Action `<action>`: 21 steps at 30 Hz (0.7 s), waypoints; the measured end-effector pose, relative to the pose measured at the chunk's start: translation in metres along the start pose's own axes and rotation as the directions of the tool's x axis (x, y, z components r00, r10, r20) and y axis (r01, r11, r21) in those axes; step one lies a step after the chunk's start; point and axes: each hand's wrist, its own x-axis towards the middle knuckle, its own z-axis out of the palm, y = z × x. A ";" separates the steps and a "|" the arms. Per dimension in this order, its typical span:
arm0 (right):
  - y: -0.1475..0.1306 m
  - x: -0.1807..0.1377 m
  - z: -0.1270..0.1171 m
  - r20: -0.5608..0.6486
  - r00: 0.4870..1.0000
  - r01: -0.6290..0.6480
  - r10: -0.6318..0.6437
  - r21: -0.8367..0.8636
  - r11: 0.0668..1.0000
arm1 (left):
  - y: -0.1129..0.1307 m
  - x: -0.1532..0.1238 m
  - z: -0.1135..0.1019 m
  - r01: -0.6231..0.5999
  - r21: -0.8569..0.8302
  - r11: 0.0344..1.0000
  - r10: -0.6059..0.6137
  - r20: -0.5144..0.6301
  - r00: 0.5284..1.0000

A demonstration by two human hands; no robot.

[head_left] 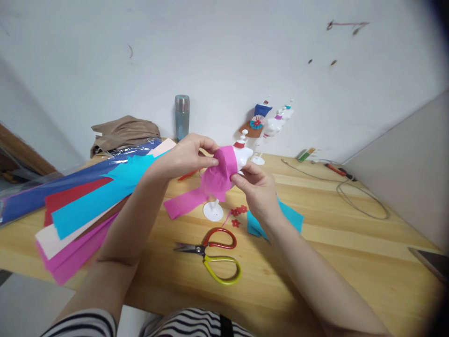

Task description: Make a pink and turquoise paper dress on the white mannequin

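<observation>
A small white doll figure [242, 157] on a stand with a round base [213, 211] is tilted above the wooden table [351, 243]. Pink crepe paper [217, 178] is wrapped around its body, and a pink strip [180, 204] trails down to the table. My left hand [187, 157] pinches the pink paper at the top of the wrap. My right hand [256, 187] grips the figure and paper from the right, fingers closed.
Scissors [213, 255] with one red and one yellow-green handle lie in front of me. Long crepe sheets [80, 201] in blue, cyan, red, white and pink lie at the left. Cyan paper [291, 217], small red flowers [238, 211], a metal bottle [182, 116], finished dolls [266, 124], a cable [354, 196].
</observation>
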 end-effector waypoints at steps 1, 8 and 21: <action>0.000 0.000 0.000 -0.002 1.000 -0.003 0.003 -0.003 1.000 | -0.002 0.001 0.001 0.010 -0.024 1.000 -0.009 0.007 1.000; -0.002 -0.001 0.000 0.005 0.999 -0.034 0.034 -0.039 0.999 | -0.007 0.003 0.009 0.052 -0.205 0.977 -0.050 0.015 0.999; -0.002 -0.001 0.000 -0.003 0.999 -0.052 0.051 -0.024 0.998 | -0.007 0.008 0.014 0.053 -0.181 0.982 -0.087 -0.183 0.979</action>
